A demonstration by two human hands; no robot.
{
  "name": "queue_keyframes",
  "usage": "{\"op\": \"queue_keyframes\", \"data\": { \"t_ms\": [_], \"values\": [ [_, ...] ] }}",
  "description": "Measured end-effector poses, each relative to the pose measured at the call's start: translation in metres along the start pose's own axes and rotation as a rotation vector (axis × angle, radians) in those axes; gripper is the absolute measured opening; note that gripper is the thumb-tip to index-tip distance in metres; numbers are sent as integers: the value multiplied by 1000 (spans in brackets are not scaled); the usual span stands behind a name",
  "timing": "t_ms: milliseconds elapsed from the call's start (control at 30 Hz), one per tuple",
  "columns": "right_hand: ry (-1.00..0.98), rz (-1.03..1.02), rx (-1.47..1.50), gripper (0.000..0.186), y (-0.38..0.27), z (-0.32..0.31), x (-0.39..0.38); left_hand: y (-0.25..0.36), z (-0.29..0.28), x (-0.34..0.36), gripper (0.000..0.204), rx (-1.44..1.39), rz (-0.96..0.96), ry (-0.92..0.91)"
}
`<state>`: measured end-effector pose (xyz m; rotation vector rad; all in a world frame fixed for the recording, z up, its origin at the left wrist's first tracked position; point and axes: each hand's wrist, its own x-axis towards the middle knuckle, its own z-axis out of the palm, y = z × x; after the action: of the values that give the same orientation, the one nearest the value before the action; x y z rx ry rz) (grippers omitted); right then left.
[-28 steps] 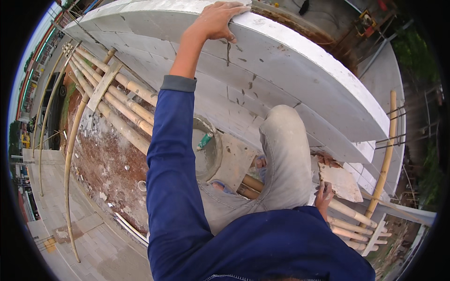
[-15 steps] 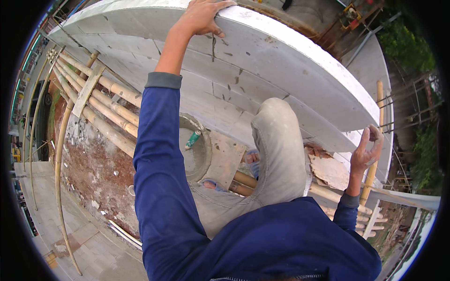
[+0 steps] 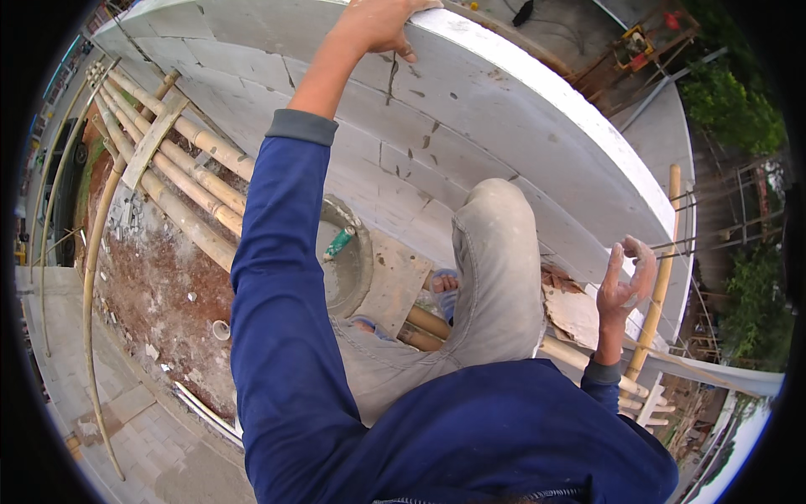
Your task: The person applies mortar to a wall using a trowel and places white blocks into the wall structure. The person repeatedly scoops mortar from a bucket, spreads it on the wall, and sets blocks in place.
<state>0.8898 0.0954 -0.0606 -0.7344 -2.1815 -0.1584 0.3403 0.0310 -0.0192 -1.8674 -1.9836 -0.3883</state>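
Observation:
A tall wall of pale grey blocks [image 3: 470,126] with mortar smears on its joints curves across the view in front of me. My left hand [image 3: 379,23] rests on its white top edge, fingers stretched over the top and the thumb down on the near face. Near the wall's right end, my right hand [image 3: 625,277] is raised with fingers bent and apart, nothing in it, its skin dusted grey. Below my left arm stands a round tub [image 3: 366,273] of grey mortar, partly hidden by the sleeve. A green handle [image 3: 340,242] sticks up from the mortar; the rest of that tool is hidden.
I squat on a board [image 3: 395,273] laid over bamboo poles [image 3: 430,323]. More bamboo poles [image 3: 197,172] run along the left, above reddish rubble-strewn ground [image 3: 168,294]. A broken flat slab [image 3: 571,311] lies right of my knee. An upright bamboo pole [image 3: 663,294] stands behind my right hand.
My right hand has shifted left, away from the upright bamboo pole, and its fingers have turned more upward. The left hand stays on the wall top. The view has shifted slightly.

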Motion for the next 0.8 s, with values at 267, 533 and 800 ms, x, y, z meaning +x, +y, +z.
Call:
{"op": "queue_keyframes", "data": {
  "t_ms": [267, 533, 800],
  "values": [
    [-43, -8, 11, 23, 0, 7, -5, -1, -5, -5, 101, 0, 3, -1],
    [-109, 13, 60, 23, -15, 12, -17, -1, -8, -7, 100, -19, 14, -16],
    [-373, 42, 199, 46, -45, 26, -41, 4, 12, -5, 103, 4, -126, 36]
  ]
}}
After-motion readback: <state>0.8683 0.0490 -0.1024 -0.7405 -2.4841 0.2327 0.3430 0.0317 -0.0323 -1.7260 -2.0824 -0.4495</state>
